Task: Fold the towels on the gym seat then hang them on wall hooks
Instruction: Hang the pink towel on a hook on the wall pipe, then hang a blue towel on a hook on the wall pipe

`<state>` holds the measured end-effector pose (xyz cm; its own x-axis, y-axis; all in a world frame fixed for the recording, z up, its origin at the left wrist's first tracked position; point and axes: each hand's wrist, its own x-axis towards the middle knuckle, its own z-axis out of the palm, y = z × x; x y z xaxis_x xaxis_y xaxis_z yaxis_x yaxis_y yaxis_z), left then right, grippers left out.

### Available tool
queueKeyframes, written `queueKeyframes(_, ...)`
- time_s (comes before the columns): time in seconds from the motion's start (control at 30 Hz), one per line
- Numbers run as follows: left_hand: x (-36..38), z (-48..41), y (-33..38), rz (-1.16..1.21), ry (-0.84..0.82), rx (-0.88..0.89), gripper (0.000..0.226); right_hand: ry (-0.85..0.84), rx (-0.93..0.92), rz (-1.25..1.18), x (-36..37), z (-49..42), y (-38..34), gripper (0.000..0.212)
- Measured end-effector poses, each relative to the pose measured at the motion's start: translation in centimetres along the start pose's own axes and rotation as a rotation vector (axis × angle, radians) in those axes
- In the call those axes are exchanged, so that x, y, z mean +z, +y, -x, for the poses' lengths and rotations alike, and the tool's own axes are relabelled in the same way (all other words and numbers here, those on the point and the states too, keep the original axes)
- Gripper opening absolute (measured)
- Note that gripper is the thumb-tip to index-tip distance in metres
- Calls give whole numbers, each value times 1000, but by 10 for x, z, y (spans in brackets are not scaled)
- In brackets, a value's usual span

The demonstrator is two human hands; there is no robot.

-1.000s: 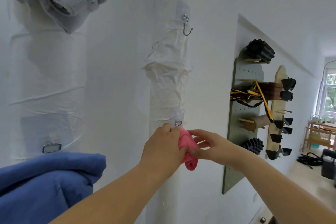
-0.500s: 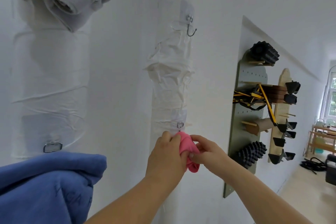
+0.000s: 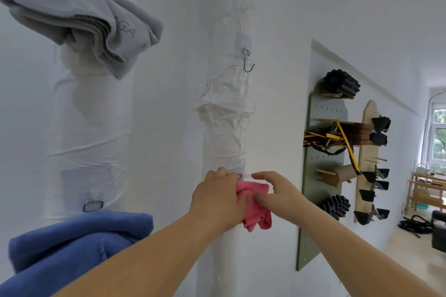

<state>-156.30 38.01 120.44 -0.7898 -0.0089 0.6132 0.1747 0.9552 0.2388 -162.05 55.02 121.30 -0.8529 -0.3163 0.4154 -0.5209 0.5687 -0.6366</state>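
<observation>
A small pink towel [image 3: 256,210] hangs bunched against the white wrapped strip of wall, just under a low metal hook [image 3: 239,176] that is mostly hidden. My left hand [image 3: 218,200] grips the towel's left side, its fingers up at the hook. My right hand [image 3: 275,194] pinches the towel's right side with thumb below and fingers spread above it. A folded grey towel [image 3: 91,24] hangs high on the left. A folded blue towel [image 3: 79,243] hangs low on the left. An upper metal hook [image 3: 247,62] is bare.
A flat metal hook [image 3: 93,205] sits just above the blue towel. To the right, a green pegboard [image 3: 321,176] and a wooden rack [image 3: 368,166] carry black rollers, straps and handles. Far right there is a window, a wooden shelf and floor space.
The view has dropped a little, so the wall items sit lower in frame. My right hand has opened its upper fingers over the pink towel, which now spreads wider under the hook.
</observation>
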Motion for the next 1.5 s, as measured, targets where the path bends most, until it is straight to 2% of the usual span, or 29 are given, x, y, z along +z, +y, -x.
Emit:
queueKeyframes(0.2, -13, 15, 4, 104, 46, 48, 37, 137, -23, 26, 3, 18, -13, 42)
queueKeyframes(0.33, -22, 53, 18, 320, 46, 174, 31, 308, -14, 55, 8, 63, -16, 30)
queueKeyframes(0.4, -16, 86, 27, 419, -10, 217, 30, 347, 63, 36, 19, 104, -6, 27)
queueKeyframes(0.5, 5, 151, 39, 509, -181, 223, 34, 326, 252, 34, 41, 187, 22, 25)
queueKeyframes(0.7, 65, 314, 52, 658, -627, 245, 30, 264, 753, -24, 101, 403, 57, 15)
queueKeyframes(0.83, 90, 429, 60, 696, -870, 278, 34, 285, 1014, -41, 138, 538, 45, 15)
queueKeyframes(1.0, 84, 564, 92, 696, -1178, 305, 40, 330, 1218, -22, 166, 686, 2, 14)
queueKeyframes(1.17, 64, 671, 136, 694, -1398, 411, 39, 339, 1378, 65, 182, 815, -19, 16)
queueKeyframes(1.27, 60, 724, 164, 659, -1457, 478, 31, 343, 1457, 116, 183, 886, -19, 25)
queueKeyframes(1.33, 57, 757, 183, 617, -1485, 524, 27, 332, 1504, 142, 181, 928, -16, 17)
queueKeyframes(1.43, 57, 809, 208, 549, -1583, 569, 26, 275, 1654, 258, 180, 993, -6, 32)
queueKeyframes(1.5, 58, 841, 220, 510, -1644, 596, 26, 228, 1719, 238, 184, 1031, -5, 39)
